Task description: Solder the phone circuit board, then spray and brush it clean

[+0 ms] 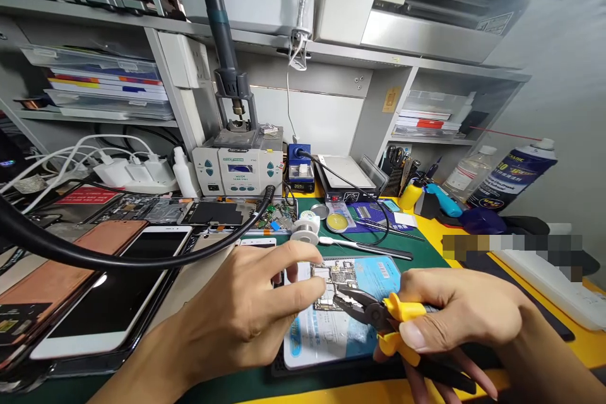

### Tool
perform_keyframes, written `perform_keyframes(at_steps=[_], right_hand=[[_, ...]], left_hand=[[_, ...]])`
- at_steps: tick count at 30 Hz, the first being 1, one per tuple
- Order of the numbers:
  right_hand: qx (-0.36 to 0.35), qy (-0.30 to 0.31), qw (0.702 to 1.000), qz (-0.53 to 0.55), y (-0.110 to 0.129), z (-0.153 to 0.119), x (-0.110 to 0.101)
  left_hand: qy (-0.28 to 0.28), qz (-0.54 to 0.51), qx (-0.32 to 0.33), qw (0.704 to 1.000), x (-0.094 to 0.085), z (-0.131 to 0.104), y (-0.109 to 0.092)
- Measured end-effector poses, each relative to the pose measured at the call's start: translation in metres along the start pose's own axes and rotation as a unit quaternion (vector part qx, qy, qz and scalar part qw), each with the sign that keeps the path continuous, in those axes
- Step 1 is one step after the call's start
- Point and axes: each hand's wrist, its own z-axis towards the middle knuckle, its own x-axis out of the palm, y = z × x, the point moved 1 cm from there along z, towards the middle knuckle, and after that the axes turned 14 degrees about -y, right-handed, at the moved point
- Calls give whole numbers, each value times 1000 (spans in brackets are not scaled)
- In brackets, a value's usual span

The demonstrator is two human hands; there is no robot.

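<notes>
- Apart from each other, the two hands I watch through the head camera meet over one small circuit board [341, 273]. It lies on a blue-and-white packet [312, 344], near the front of the bench.
- On the board's left side, the left hand [246, 306] has thumb and forefinger parted at the edge; I cannot tell whether either fingertip presses on it.
- From the other side, the right hand [466, 312] is closed around the yellow-and-black handles of the pliers [375, 314]. Their nose reaches over the board's lower part, and I can't make out whether the jaws grip anything.
- As far as I can judge, the pliers are already placed at the board, so reaching in is done. Both hands have yet to come clear of it. I see no sure sign of a part removed or a finished result, so I can't say how much is left.
- Just beyond the packet, on the green mat [430, 255], I have a solder spool [303, 230], an open tin [337, 222] and a black-handled tool [381, 251].
- Further out stand the hot-air station [241, 170] and, toward the right, a spray can [516, 173]; a white phone [113, 290] lies at the left.
</notes>
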Motion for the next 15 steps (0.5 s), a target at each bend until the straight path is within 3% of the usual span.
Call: perform_keyframes(at_steps=[9, 15], right_hand=[[53, 29, 998, -12, -4, 4, -4], [46, 54, 997, -40, 2, 3, -4]], left_hand=[[34, -2, 36, 999, 3, -2, -2], [34, 0, 48, 998, 3, -4, -5]])
